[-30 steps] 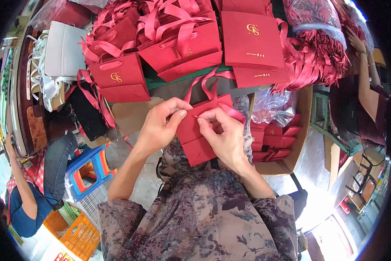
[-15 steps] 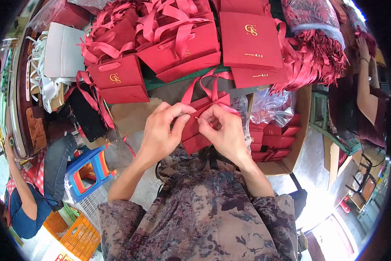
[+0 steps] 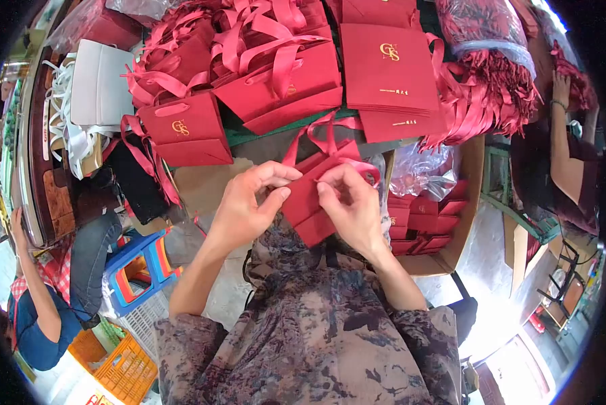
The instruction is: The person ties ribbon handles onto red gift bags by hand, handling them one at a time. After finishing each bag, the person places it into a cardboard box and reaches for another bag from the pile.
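Observation:
A small red paper gift bag [image 3: 308, 219] is in front of my chest, tilted, with a pinkish-red ribbon handle [image 3: 325, 135] looping up from its top. My left hand [image 3: 248, 206] grips the bag's upper left edge, fingers behind the rim and thumb near the front. On the bag's face, my right hand [image 3: 351, 210] pinches thumb and index finger together at the end of a ribbon; a ribbon loop shows beside its knuckles. What lies between those fingertips is mostly hidden.
Beyond my hands are finished-looking red bags [image 3: 293, 81], flat red bags [image 3: 391, 67] and bundled ribbons [image 3: 482, 101]. A cardboard box [image 3: 468, 216] of red bags stands at right. At left are a blue stool [image 3: 138, 270], an orange crate [image 3: 124, 364] and a person's arm [image 3: 36, 283]. Another person's arm [image 3: 566, 148] is far right.
My right hand has shifted slightly right along the bag's front, still pinching. The ribbon loop beside it bulges out further. My left thumb and fingers are a little further apart.

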Demonstrator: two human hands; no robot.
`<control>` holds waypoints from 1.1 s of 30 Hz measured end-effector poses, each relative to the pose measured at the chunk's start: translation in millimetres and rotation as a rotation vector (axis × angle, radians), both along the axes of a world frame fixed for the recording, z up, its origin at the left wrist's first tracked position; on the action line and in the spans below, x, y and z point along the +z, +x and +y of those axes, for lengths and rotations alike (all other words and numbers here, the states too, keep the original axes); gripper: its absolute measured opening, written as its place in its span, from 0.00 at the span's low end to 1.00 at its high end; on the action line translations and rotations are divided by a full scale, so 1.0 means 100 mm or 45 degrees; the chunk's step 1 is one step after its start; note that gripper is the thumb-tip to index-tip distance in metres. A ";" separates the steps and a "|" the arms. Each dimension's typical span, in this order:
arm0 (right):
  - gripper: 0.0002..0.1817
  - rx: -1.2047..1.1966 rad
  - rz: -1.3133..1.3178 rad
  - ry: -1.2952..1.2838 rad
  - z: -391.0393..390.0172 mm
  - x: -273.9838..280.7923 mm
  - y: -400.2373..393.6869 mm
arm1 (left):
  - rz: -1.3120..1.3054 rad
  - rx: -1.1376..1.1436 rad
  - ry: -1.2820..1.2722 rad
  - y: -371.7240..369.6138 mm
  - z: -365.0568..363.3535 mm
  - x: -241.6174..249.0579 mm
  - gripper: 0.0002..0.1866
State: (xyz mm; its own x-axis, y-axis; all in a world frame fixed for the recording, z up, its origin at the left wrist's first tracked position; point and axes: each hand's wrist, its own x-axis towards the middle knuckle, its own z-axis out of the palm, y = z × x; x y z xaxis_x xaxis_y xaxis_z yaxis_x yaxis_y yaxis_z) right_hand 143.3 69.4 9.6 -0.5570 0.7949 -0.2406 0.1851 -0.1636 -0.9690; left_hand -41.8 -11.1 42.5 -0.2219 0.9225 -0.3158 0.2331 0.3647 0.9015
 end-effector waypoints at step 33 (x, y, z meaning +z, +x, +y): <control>0.05 0.021 -0.101 0.131 -0.01 -0.16 -0.11 | 0.537 -0.014 0.231 0.28 0.11 -0.05 0.10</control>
State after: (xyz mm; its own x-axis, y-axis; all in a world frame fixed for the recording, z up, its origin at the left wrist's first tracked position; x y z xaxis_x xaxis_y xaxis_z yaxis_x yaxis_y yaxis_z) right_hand 132.5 68.1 -6.1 -0.5529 0.8085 -0.2018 0.2634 -0.0602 -0.9628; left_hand -13.8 -0.5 37.8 -0.2863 0.9576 -0.0330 0.5963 0.2051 0.7762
